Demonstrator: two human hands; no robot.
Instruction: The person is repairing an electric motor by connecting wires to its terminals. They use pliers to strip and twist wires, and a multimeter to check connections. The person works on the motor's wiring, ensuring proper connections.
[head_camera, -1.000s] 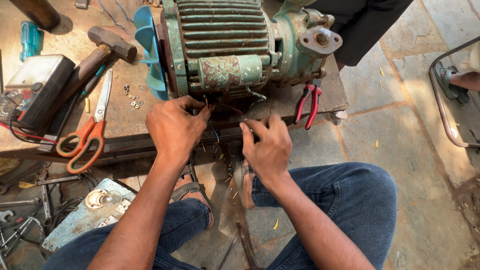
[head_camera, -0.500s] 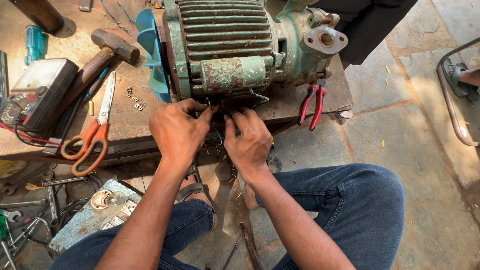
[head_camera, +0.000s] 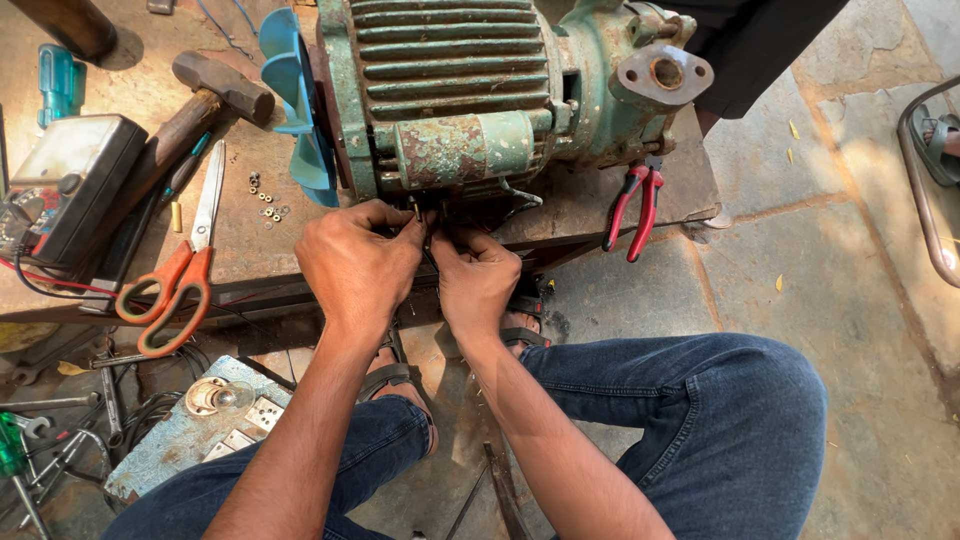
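Since a second ago the right hand (head_camera: 478, 282) has slid leftward from its place apart and now sits knuckle to knuckle with the left hand (head_camera: 358, 262), both pressed up under the motor (head_camera: 470, 95) in the upper middle of the frame. Each hand is curled with fingertips pinched on the thin dark wires (head_camera: 428, 222) that come out beneath the rusted terminal box (head_camera: 462, 148); the left thumb and forefinger close on one strand, the right hand grasps what is probably a neighbouring strand, though the fingers hide the ends, so whether they are being twisted together or pulled apart cannot be told. As a judgement, the wiring work is in mid-course: the motor lies on its side on the bench (head_camera: 250, 235), the blue fan (head_camera: 295, 105) is bare with no cover over it, and small nuts and washers (head_camera: 266, 198) lie loose at centre left, so reassembly looks to be left. The tools are all set down: orange scissors (head_camera: 175, 270) and a hammer (head_camera: 195, 110) at left, a meter (head_camera: 70, 185) at the far left edge, red pliers (head_camera: 632, 208) right of the motor. Another person's dark garment (head_camera: 760, 45) shows at the top right.
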